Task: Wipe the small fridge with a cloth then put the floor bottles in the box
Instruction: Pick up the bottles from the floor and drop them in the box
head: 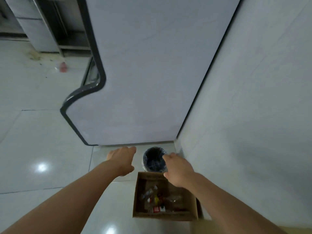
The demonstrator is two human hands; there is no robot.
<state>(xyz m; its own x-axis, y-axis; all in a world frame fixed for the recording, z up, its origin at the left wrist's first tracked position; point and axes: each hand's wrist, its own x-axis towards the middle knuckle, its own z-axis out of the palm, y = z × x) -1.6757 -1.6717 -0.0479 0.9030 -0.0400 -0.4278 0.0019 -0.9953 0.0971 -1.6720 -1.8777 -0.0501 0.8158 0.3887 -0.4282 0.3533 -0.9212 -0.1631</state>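
Observation:
A brown cardboard box [136,196] stands on the floor below me, holding several crushed plastic bottles [152,195]. Beyond it rises the pale side of the fridge [148,73] with its dark curved edge. My left hand [122,159] reaches down over the floor to the left of the box, fingers loosely apart, with nothing visible in it. My right hand [179,169] hovers over the box's far edge, next to a bin; its fingers curl downward and I cannot see whether anything is in them. A small red bottle [63,67] lies on the floor at the far left.
A round bin lined with a dark bag [154,160] stands between the box and the fridge. A white wall [253,98] runs along the right. Glossy white floor tiles [42,141] spread to the left. Metal cabinets [42,22] stand at the far left, with dirt stains in front.

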